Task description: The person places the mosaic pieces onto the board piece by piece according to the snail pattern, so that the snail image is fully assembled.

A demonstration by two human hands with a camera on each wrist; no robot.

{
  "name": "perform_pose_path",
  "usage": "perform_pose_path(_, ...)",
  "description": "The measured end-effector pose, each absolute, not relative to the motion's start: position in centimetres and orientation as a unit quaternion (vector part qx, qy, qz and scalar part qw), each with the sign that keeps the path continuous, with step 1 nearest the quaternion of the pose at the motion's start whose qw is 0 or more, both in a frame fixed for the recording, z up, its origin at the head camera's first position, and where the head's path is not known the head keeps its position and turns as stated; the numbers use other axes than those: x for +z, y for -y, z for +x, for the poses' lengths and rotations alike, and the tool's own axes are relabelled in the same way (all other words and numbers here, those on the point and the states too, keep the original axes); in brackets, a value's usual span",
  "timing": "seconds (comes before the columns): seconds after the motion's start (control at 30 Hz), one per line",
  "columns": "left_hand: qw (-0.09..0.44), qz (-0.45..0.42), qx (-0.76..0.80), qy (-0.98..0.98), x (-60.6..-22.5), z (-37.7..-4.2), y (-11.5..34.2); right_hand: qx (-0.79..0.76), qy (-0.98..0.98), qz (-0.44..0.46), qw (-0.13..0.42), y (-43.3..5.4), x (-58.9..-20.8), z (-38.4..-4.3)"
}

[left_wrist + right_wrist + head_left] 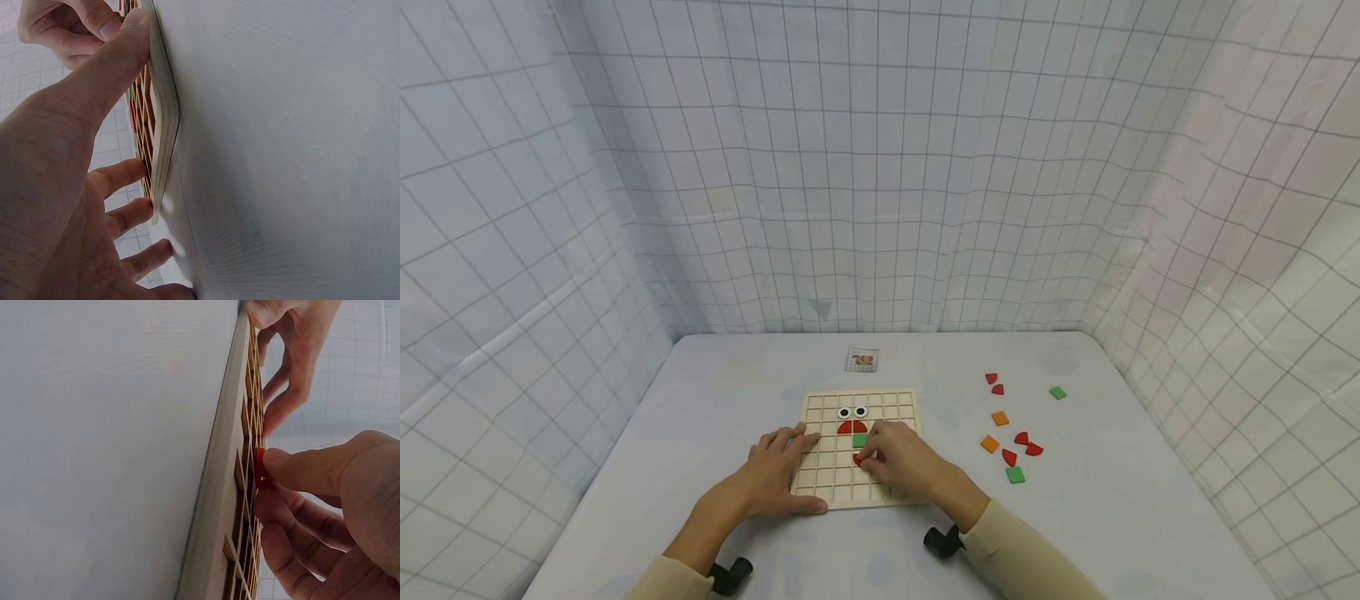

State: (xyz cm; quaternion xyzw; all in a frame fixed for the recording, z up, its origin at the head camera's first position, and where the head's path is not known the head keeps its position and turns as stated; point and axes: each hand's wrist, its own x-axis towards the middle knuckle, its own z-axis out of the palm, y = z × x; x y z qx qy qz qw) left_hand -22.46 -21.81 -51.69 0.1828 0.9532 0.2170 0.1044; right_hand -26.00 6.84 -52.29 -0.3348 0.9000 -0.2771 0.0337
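Grid-lined curtains [880, 167] back the surface [820, 558], where the left hand [772, 475] spreads along the wooden board [842, 477] at eight o'clock, seemingly steadying it, while the right hand [902, 458] pinches a red piece [857, 459] at six o'clock from the board's green tile [859, 440], presumably for fine control.

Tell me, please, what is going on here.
A person's right hand pinches a red piece at the wooden grid board, while the left hand rests on the board's left side. A pair of eye pieces, two red quarter-rounds and a green square lie on the board. More red, orange and green pieces lie loose on the table to the right.
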Motion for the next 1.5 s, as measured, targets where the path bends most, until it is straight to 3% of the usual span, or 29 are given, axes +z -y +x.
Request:
perform_pose_path(1.07, 0.093, 0.189, 0.227, -0.951, -52.00, -22.37, 21.86, -0.301, -0.900, -0.314, -0.005, -6.09, -52.58, -26.36)
perform_pose_path(1.5, 0.101, 0.191, 0.231, -0.949, -51.69, -22.37, 21.93, -0.305, -0.900, -0.311, 0.024, -6.53, -52.60, -25.89)
